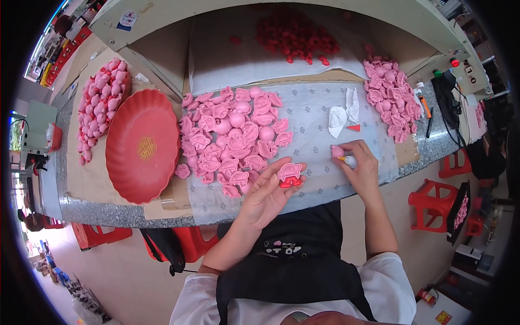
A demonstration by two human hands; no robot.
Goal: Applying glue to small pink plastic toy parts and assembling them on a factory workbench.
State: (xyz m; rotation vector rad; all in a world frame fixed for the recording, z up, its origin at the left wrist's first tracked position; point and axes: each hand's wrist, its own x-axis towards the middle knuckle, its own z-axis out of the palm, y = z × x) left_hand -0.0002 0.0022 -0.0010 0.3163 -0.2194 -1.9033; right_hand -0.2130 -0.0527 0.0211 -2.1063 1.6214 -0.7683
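In front of my apron, my left hand [262, 199] pinches a pink moulded plastic piece [289, 171] joined to a glossy red part [291, 183] at its lower side. My right hand [364, 169] is closed round a small white bottle [350, 161] with a yellowish tip, like a glue bottle. A pink rounded piece [337, 151] sits at the fingertips of that hand; whether it is gripped too, I cannot tell. Just left of my hands lies a large heap of pink moulded pieces [227, 138], some of them smooth domes.
A red fluted bowl [122, 162] stands at the left, beside a pile of pink-and-red pieces [100, 103]. More pink pieces [391, 100] lie at the right, near an orange tube [424, 106]. Crumpled white paper [337, 120] rests mid-table. Red parts [295, 35] fill the box-like hood's back.
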